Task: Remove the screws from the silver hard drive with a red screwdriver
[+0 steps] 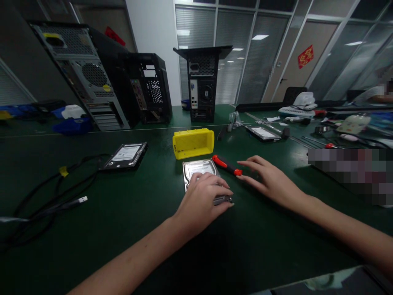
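Note:
My left hand (204, 194) is closed over a silver hard drive (196, 167) lying flat on the green table. Its fingers bend over the drive's near right edge and hide much of it. A red and black tool handle, likely a screwdriver (226, 164), lies just right of the drive. Thumb and fingers of my right hand (264, 177) are apart on either side of the tool's near end; whether they touch it I cannot tell. Right behind the drive a yellow plastic bin (193, 144) rests with its opening facing me.
Another hard drive (125, 155) lies left beside black cables (58, 200). A third drive (263, 133) is at the right rear. Computer cases (202, 82) stand along the back. Tools and cables clutter the right side, and a person's arm (373, 94) shows far right.

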The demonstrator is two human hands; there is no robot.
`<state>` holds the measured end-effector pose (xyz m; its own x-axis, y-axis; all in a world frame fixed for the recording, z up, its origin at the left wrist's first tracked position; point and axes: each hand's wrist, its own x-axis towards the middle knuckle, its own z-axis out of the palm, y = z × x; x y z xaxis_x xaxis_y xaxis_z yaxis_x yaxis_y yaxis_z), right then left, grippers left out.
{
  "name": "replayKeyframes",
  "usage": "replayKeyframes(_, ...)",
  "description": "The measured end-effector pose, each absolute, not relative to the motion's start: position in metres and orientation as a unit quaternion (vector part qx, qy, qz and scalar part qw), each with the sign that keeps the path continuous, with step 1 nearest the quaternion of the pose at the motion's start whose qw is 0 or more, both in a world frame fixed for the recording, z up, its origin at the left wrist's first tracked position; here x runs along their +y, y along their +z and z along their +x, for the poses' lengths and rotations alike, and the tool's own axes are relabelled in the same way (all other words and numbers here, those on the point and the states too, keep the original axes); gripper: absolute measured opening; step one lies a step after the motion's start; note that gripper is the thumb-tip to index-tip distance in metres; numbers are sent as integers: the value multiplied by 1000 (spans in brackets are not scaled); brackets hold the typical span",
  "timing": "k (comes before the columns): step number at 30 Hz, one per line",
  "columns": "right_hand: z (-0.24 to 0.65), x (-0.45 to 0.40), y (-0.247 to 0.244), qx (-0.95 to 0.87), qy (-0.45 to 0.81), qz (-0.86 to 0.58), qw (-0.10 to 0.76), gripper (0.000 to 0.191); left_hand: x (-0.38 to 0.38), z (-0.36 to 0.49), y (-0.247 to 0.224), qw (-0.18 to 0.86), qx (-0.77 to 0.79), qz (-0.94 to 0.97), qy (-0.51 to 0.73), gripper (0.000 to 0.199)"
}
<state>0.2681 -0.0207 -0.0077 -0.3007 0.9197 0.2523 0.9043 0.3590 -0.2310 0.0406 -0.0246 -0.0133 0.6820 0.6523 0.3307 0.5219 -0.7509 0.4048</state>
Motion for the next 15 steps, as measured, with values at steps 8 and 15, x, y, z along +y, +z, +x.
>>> replayKeyframes(8, 250, 36, 9, -797, 155, -580, 65, 46, -29, 44, -11, 128, 346, 901, 228, 17)
replayKeyframes(15, 267, 22, 27, -724, 361, -459, 367, 37, -31, 48, -11, 135, 362, 890, 243, 11)
